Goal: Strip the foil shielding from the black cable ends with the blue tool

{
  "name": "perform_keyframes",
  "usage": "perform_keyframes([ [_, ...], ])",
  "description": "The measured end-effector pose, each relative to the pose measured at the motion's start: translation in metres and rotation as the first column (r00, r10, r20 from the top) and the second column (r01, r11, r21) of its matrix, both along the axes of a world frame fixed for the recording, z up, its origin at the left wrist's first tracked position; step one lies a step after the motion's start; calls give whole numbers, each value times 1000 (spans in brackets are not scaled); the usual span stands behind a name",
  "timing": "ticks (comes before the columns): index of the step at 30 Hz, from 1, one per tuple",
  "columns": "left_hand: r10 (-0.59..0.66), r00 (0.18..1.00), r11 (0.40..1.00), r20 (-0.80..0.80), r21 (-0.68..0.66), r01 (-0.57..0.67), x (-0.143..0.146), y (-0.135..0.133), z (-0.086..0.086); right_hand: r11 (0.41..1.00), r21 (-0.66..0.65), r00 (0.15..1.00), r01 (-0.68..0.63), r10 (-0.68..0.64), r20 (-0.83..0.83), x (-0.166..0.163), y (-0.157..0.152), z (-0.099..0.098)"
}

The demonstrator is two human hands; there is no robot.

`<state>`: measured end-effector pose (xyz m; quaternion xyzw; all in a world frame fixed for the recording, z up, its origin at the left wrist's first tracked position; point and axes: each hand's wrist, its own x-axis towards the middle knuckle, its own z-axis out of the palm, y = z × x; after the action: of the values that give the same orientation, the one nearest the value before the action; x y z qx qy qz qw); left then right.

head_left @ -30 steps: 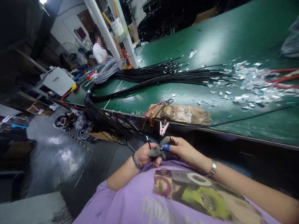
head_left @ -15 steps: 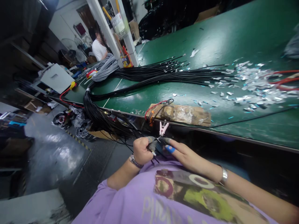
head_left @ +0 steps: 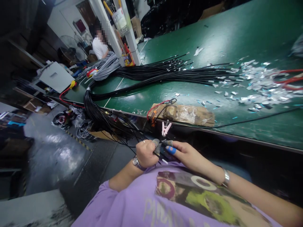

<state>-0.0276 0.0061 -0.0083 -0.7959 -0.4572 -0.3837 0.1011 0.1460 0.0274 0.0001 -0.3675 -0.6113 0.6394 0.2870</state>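
Change since half a second ago — both hands have sunk a little toward the lap and the left fist has rolled, knuckles up; the white cable tip that showed below it now lies between the two hands.

Left hand [head_left: 145, 153]: lower centre of the frame, clenched around a black cable [head_left: 158, 155], thumb tip in a grey finger cot.

Right hand [head_left: 183, 153]: just right of it, fingers extended and pinched toward the same cable; blue tape on one fingertip, grey cot on another. Whether it actually grips the cable cannot be told.

Black cable: held at lap level below the table edge, long axis running from upper left to lower right, white tip pointing at the purple shirt [head_left: 180, 198]. The left hand has it; the right approaches from the frame's right, touching or nearly so.

Black cable bundle [head_left: 99, 116]: drapes off the green table [head_left: 213, 37] at centre left; loose strands trail to the left hand.

Pink clip [head_left: 166, 128]: hangs at the table edge, just above the hands, under a taped wooden block [head_left: 187, 114].

Foil scraps [head_left: 258, 85]: upper right.

Another person [head_left: 99, 47]: upper left, well apart.
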Motion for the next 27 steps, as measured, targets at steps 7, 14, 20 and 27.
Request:
perform_keyframes([
  [7,13,1000,1000,-26,13,-13,-1,-1,-1,999,-39,999,33,-34,-16,-3,-3,-2],
  [14,-10,992,969,128,-245,42,-3,-1,-3,999,-8,999,47,-47,11,-2,-1,-2],
  [20,94,904,745,417,-632,214,-4,1,14,997,72,999,9,-13,48,-1,0,-1],
  [27,448,673,294,589,-808,511,-8,6,21,982,183,993,-45,24,111,0,1,-1],
])
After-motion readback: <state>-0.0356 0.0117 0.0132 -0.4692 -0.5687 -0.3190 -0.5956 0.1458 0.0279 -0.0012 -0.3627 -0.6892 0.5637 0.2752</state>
